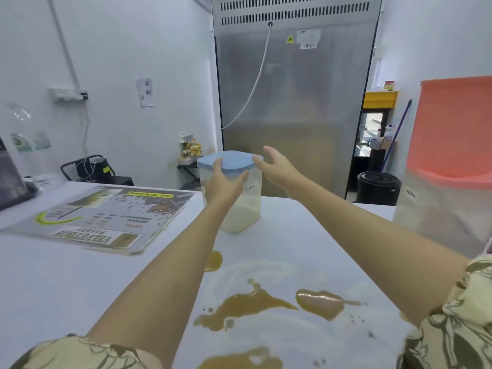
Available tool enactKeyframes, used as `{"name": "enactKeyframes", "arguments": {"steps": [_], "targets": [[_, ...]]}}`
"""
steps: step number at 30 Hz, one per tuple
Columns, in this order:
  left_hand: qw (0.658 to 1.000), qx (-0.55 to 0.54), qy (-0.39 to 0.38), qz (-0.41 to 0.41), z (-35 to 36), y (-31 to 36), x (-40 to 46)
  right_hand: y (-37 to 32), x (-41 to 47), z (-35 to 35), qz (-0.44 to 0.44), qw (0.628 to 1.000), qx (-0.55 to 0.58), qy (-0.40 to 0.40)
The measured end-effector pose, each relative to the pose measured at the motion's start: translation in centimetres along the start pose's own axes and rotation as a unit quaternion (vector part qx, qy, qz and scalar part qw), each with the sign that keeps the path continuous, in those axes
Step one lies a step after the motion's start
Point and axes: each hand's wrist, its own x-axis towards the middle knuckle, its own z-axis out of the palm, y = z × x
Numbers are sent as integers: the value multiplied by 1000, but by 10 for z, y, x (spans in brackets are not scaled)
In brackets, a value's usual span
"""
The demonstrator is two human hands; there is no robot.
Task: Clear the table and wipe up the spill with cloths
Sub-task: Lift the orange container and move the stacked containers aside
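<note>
So on the left of the white tabletop (66,275) there's a printed menu board (106,217) lying flat. Your left hand (223,185) is wrapped around the front of the clear latte container (246,209) with the blue lid (231,159), standing upright mid-table. Your right hand (277,166) is spread wide, fingertips just at the lid's right edge. Brown spill (255,304) is pooled closer to you. Far right, a red-lidded tub (450,155).
</note>
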Motion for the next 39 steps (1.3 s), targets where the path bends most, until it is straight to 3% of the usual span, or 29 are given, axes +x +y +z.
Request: {"name": "enactKeyframes", "arguments": {"steps": [6,13,20,27,34,39], "targets": [[996,35,24,78,7,-4,5,18,17,14,73,990,113,-40],[989,5,-5,147,29,22,-6,29,5,-30,30,993,83,74],[978,-9,-111,174,89,75,-28,39,-34,-108,35,976,-16,214],[969,-44,-188,157,131,82,-50,65,-78,-132,62,960,-44,269],[966,-52,-219,130,146,93,-62,68,-95,-147,55,960,-66,266],[963,-17,-251,99,155,102,-71,62,-108,-182,25,926,-98,365]]}}
